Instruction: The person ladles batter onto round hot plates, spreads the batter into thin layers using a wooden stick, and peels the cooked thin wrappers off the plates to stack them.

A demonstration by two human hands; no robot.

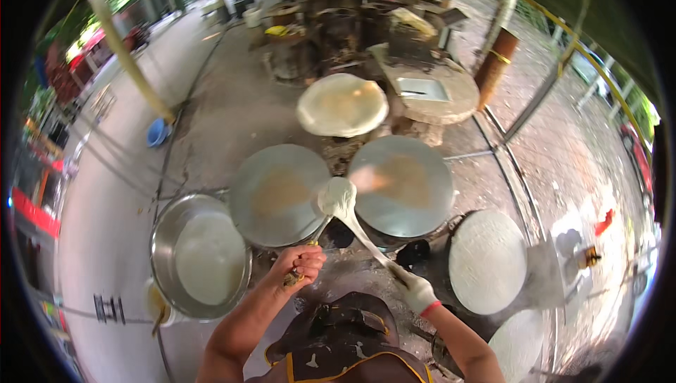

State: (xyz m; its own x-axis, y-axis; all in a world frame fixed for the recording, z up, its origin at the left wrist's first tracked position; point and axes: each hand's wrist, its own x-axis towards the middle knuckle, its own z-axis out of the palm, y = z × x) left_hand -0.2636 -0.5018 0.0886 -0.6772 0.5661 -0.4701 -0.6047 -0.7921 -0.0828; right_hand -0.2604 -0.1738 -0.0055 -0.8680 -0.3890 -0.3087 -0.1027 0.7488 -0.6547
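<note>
My left hand (302, 266) is bare and closed around the handle of a utensil (320, 229), whose far end meets a batter-coated ladle (338, 198). The ladle's bowl is thick with white batter, so its exact shape is hidden. On its long handle is my right hand (416, 290), in a white glove with a red cuff. Both tools' heads are above the gap between two round grey metal lids or plates (282, 193), (401, 185). Left of my left hand stands a wide steel pot (158, 267) containing white batter (208, 259).
Beyond the lids is a pale round domed cover (343, 104). A round white surface (487, 262) is at right, with another pale round surface (520, 343) nearer. A stone table (454, 103) bears a white tray (422, 89). Posts (129, 61) and a blue basin (157, 133) stand left.
</note>
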